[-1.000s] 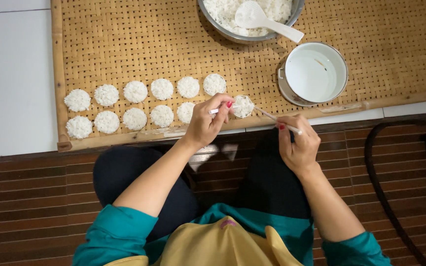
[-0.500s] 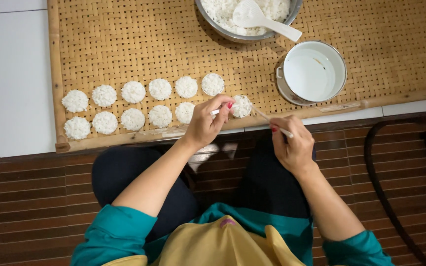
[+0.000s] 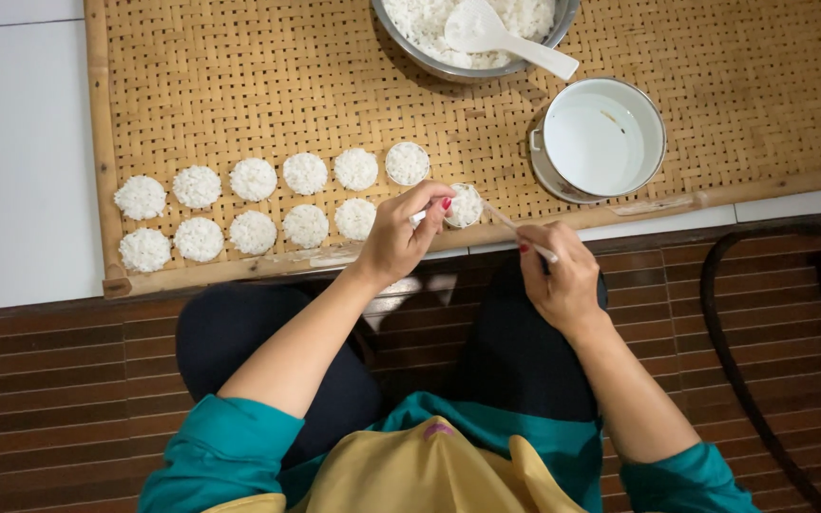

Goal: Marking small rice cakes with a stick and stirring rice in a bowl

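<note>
Rice disc point(image 3: 465, 205) at left hand point(image 3: 399, 237) fingertips; right hand point(image 3: 563, 280) grips stick point(image 3: 517, 228).

- One view only, from a camera worn on the person's head.
- It looks almost straight down over the chest and lap.
- Both forearms reach up the frame, away from the body.
- A woven tray point(image 3: 239, 95) fills the top half, cut off at the upper edge.
- Close range; slatted floor point(image 3: 68, 380) below.

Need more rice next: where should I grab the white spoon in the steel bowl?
Grip the white spoon by its handle end, coming from the right: the handle juts out over the steel bowl rim toward the white pot, while its scoop lies in the rice.
</note>
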